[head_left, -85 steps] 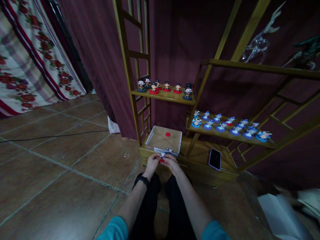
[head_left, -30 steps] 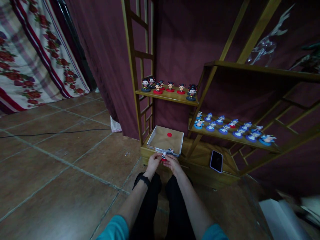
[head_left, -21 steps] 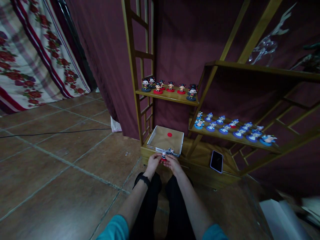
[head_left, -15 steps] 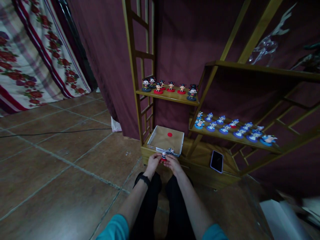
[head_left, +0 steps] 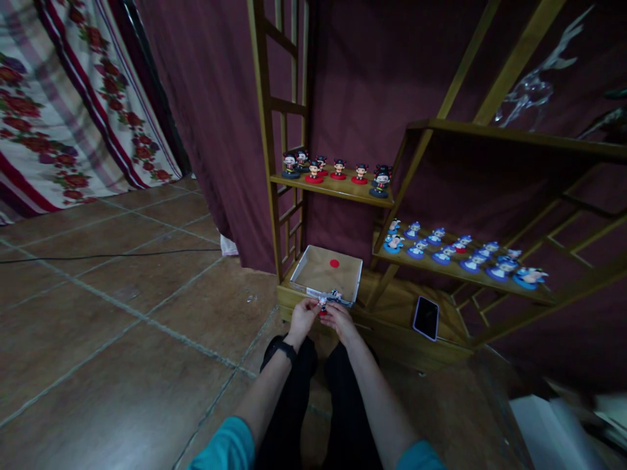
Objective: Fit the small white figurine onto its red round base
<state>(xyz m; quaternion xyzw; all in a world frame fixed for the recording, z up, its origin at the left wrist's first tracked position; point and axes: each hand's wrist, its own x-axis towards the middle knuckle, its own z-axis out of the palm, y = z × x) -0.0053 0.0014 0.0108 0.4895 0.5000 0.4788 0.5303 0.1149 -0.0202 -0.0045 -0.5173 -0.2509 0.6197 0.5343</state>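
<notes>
Red-based figurine (head_left: 322, 305) held btwn L hand (head_left: 304, 316) & R hand (head_left: 339, 320), my fingertips closed on it, approx. upright, just my side of shallow box (head_left: 321, 273); both hands abt equally near box.

The light is dim, cool and uneven. A pale, washed-out glare spreads over the tiled floor (head_left: 110, 421) near the left of the view, suggesting light from that side. Deep shadow fills the space beneath the front edge of the upper right shelf (head_left: 514, 134), and the folds of the maroon curtain (head_left: 206, 130) sink towards black. A faint shine runs along the front edge of the left shelf (head_left: 343, 190); the clear ornament (head_left: 531, 94) catches thin highlights. Wide-angle distortion makes the shelf posts lean and stretches the outer edges. The white object (head_left: 543, 424) at lower right is smeared, and the held figurine (head_left: 322, 305) is too small and soft for fine detail
</notes>
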